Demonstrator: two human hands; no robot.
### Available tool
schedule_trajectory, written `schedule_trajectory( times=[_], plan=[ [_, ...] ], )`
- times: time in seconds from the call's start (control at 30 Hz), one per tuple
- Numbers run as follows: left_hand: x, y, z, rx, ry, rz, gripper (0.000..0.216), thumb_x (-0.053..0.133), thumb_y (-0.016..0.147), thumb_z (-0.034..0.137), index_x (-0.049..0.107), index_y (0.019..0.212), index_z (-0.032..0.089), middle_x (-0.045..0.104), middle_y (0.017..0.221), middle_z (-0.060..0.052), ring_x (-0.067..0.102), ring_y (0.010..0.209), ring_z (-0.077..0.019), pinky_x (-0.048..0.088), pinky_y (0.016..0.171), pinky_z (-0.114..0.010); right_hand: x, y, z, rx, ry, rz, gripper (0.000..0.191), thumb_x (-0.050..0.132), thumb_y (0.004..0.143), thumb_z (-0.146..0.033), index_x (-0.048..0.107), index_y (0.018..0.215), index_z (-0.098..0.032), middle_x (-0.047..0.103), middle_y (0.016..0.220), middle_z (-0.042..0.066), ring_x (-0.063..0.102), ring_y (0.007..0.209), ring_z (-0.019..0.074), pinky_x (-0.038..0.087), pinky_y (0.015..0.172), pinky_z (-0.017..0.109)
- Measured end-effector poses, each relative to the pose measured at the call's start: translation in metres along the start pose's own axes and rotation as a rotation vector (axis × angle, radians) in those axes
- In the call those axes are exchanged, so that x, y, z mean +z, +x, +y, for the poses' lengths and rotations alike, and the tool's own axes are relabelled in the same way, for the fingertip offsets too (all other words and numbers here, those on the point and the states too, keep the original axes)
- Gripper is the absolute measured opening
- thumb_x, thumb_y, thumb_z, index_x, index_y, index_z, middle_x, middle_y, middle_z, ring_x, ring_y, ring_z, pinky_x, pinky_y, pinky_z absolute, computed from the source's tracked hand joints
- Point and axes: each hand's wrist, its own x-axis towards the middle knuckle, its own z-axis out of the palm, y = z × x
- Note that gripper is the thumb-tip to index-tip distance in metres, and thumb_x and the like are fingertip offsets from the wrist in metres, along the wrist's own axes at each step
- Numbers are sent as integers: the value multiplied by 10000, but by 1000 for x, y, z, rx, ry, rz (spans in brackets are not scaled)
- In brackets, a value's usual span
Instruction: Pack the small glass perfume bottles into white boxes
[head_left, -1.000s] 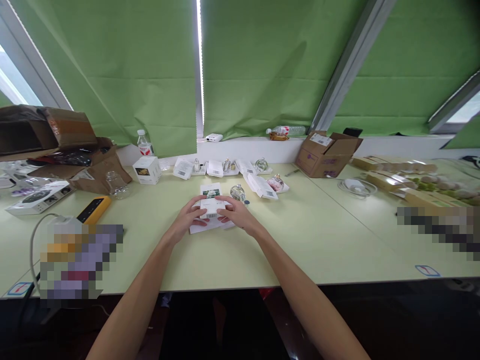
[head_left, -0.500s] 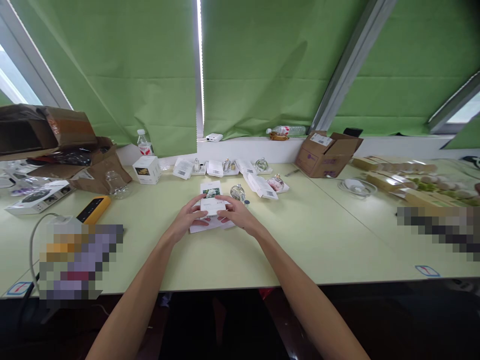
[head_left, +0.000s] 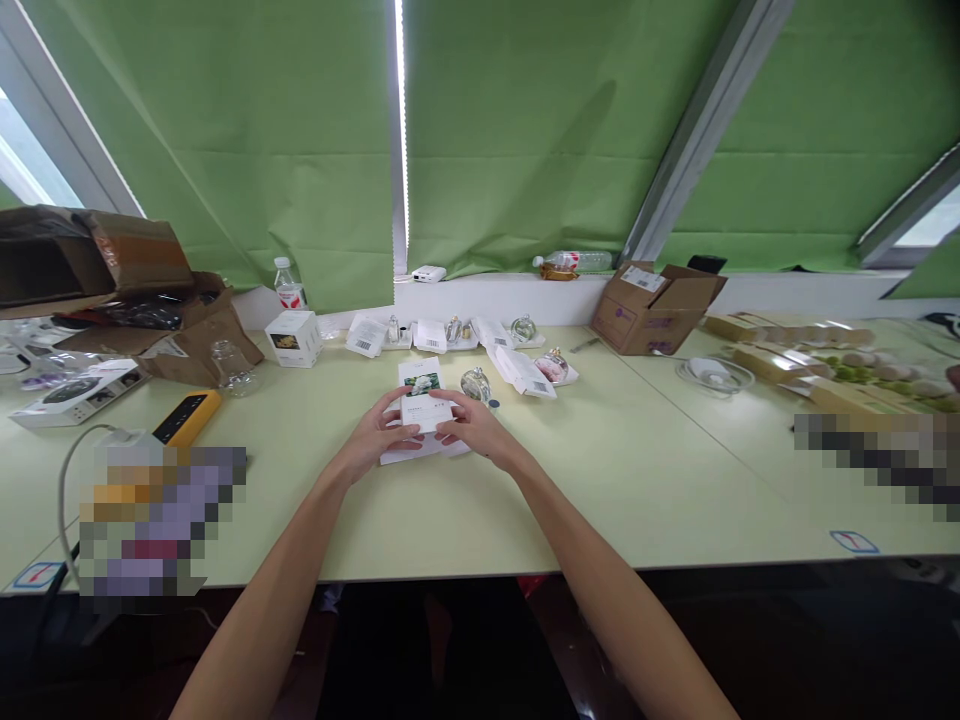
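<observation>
My left hand [head_left: 369, 442] and my right hand [head_left: 480, 432] are both closed on a small white box [head_left: 427, 414] with fine print, one at each side. Thumbs lie along its near edge and fingers reach over its top and far side. Beneath and behind the box shows a white sheet or opened packaging [head_left: 411, 368], with a picture [head_left: 422, 383] of white flowers and green leaves. A round clear glass bottle [head_left: 474, 386] stands just beyond my right hand, beside a small dark cap [head_left: 494, 404].
Along the back lie several white packages [head_left: 365, 336] with glass bottles [head_left: 523, 328]. A white box [head_left: 294, 340] stands at left by a cardboard box [head_left: 196, 340] and yellow device [head_left: 187, 418]. Another cardboard box [head_left: 651, 310], a coiled cable [head_left: 714, 376] and egg-like items [head_left: 862, 372] are at right.
The white box has tilted slightly in my hands, so more of its printed upper face shows. Both hands keep their hold, and the things around them have not moved.
</observation>
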Motion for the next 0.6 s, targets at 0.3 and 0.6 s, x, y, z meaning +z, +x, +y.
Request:
schedule_trajectory(
  times=[0.3,0.6],
  plan=[
    [0,1,0,7,1,0,765,757,739,278,354,1387,323,586,1199,-104,677,912,-214,495,949,-506,0,-1,0,-22,8,-17,592,627,769,-152,491,1331,-277,648,951,33,644,746,137,573,754,339],
    [1,-1,0,24,-30,8,702,770,722,262,400,1317,307,610,1156,-91,662,965,-222,493,951,-492,0,-1,-1,-16,39,-30,592,635,757,-151,502,1321,-273,652,985,43,649,802,147,575,780,341]
  ],
)
